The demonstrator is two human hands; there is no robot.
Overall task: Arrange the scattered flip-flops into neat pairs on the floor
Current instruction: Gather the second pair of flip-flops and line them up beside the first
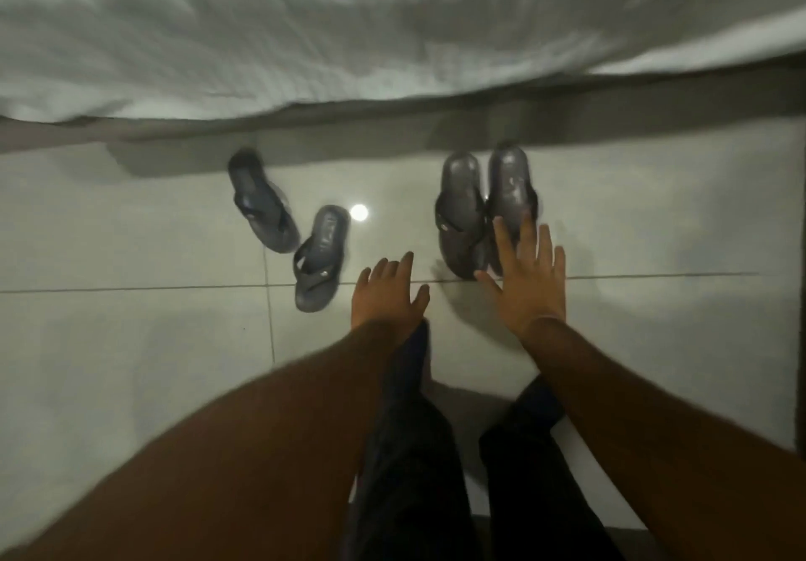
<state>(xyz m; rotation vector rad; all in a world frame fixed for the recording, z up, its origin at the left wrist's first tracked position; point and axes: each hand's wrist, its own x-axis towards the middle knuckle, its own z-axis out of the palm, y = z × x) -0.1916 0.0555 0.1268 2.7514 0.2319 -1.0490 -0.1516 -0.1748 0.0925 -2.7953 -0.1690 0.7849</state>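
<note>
Head view: four dark rubber flip-flops are seen on the glossy pale tiled floor (131, 342), below the edge of a white bed sheet (305, 37). On the right, a brownish-grey flip-flop (460, 207) and its brownish-grey partner (510, 185) lie side by side and touching, long axes running straight away from the person; this pair is judged done. The right hand (530, 286) is spread flat, fingers apart, nothing gripped, its fingertips over the near end of that pair. The left hand (386, 294) is likewise opened and empty, held over the floor between the two groups.

The unfinished work lies to the left. A blue-grey flip-flop (261, 203) is angled with its near end swung rightward, and a second blue-grey flip-flop (320, 255) leans the opposite way, so their axes cross into a V, near ends close together. Both lie left of and just beyond the left hand, which is clearly the nearer one; the second flip-flop is closest to it.
</note>
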